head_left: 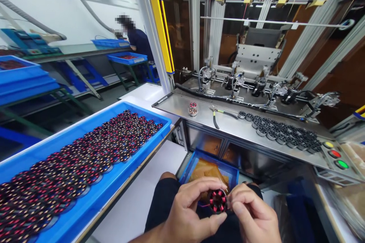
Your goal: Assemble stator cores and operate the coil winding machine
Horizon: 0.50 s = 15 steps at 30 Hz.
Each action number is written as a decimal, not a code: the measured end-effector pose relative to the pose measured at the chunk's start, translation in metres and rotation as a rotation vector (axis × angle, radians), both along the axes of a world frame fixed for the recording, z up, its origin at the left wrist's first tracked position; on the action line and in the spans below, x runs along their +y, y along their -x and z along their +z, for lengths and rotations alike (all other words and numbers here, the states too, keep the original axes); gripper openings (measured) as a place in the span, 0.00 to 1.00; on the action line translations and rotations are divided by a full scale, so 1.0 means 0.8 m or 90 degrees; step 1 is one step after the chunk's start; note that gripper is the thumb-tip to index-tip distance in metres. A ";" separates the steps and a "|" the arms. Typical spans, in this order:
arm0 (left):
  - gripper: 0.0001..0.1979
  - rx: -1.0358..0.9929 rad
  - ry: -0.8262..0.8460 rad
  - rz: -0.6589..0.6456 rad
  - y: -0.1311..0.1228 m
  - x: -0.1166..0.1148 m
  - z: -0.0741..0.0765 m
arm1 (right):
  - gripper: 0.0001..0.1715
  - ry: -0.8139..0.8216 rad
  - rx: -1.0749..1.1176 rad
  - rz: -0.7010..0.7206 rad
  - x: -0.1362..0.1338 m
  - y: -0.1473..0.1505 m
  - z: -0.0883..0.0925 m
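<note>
My left hand (188, 210) and my right hand (253, 214) meet low in the middle, above my lap. Between their fingertips sits a small round black stator wound with red copper wire (218, 201), its face turned toward me. Left fingers curl round its left side, thumb under it. Right fingers pinch at its right edge, where a thin wire seems to run. A long blue tray (94, 197) packed with several similar wound stators (80, 159) lies to my left.
A steel machine shelf (228, 123) ahead carries several unwound black stators (282, 133), pliers (215, 115), two wound stators (193, 109) and yellow, red and green buttons (335, 154). A small blue bin (211, 167) sits beneath. Another person (137, 40) works at far benches.
</note>
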<state>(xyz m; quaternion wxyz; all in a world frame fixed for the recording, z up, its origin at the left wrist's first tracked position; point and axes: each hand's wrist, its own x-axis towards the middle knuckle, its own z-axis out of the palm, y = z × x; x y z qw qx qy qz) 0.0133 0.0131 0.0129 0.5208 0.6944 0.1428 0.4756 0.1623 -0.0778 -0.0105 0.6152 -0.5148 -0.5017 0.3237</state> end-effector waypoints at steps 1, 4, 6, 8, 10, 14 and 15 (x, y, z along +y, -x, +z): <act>0.31 -0.001 -0.003 0.007 0.000 -0.001 0.000 | 0.07 -0.010 -0.015 -0.011 -0.001 -0.001 0.002; 0.34 -0.016 0.013 0.019 -0.002 -0.002 0.000 | 0.06 -0.042 -0.043 -0.025 -0.003 -0.002 0.009; 0.35 -0.032 0.029 0.010 -0.002 -0.001 0.001 | 0.04 -0.077 -0.058 -0.005 0.000 -0.005 0.015; 0.33 -0.048 0.051 -0.018 -0.002 0.001 0.003 | 0.06 -0.107 -0.086 0.010 0.005 -0.008 0.023; 0.33 -0.061 0.078 -0.047 -0.002 0.003 0.004 | 0.09 -0.124 -0.122 0.001 0.011 -0.010 0.031; 0.32 -0.055 0.080 -0.069 -0.001 0.004 0.005 | 0.11 -0.174 -0.181 0.010 0.019 -0.012 0.042; 0.32 -0.051 0.068 -0.063 -0.001 0.004 0.006 | 0.11 -0.187 -0.193 0.007 0.019 -0.011 0.043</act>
